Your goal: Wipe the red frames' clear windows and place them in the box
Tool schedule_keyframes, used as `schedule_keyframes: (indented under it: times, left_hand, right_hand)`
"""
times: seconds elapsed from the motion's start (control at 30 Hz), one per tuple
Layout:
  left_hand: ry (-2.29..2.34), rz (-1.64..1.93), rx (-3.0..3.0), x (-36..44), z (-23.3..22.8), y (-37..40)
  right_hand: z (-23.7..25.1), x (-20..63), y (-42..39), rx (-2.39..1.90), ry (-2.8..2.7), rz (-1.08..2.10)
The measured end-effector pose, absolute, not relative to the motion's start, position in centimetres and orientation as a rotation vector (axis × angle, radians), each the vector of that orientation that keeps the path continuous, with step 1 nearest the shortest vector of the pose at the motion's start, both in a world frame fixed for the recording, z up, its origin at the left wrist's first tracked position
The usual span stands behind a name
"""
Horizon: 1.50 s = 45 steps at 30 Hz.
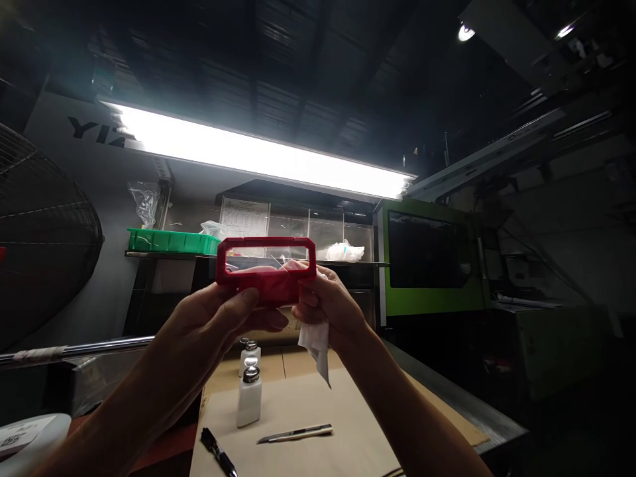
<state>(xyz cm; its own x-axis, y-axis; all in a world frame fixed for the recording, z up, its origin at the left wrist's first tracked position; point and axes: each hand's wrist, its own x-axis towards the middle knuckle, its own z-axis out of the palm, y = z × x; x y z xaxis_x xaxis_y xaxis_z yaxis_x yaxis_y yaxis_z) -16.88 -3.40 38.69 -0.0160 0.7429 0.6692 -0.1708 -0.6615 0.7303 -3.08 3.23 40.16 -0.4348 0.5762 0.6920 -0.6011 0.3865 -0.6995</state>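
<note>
A red plastic frame (271, 286) with a wide cut-out window is raised in front of the lamp and shelf. My left hand (226, 315) is closed on its lower left part, thumb on the near face. At the lower right corner, the fingers of my right hand (330, 301) pinch the same part. A white cloth or tissue (317, 348) hangs down from that right hand, tucked in its fingers. Below, on the paper-covered bench (293, 404), stand two white bottles with metal tops, the nearer bottle (249, 397) in front. A craft knife (295, 434) and a black pen (218, 453) lie there too.
A bright tube lamp (268, 147) hangs over the shelf. The shelf carries a green tray (173, 242) and plastic bags (344, 251). A large fan (44, 232) stands at left, a metal bar (84, 351) below it. At right is a green machine (432, 301).
</note>
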Motion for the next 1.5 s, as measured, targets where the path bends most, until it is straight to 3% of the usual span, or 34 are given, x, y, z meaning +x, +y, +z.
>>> schedule_keyframes:
  times: [0.77, 1.5]
  left_hand:
    - [0.486, 1.759, 1.731, -16.4, 39.7, -3.2]
    - [0.502, 1.819, 1.790, -15.2, 41.9, -3.9]
  right_hand:
    - [40.9, -2.9, 2.6, -0.040, -1.634, 1.311]
    - [41.9, -3.2, 3.6, 0.167, -1.511, 1.384]
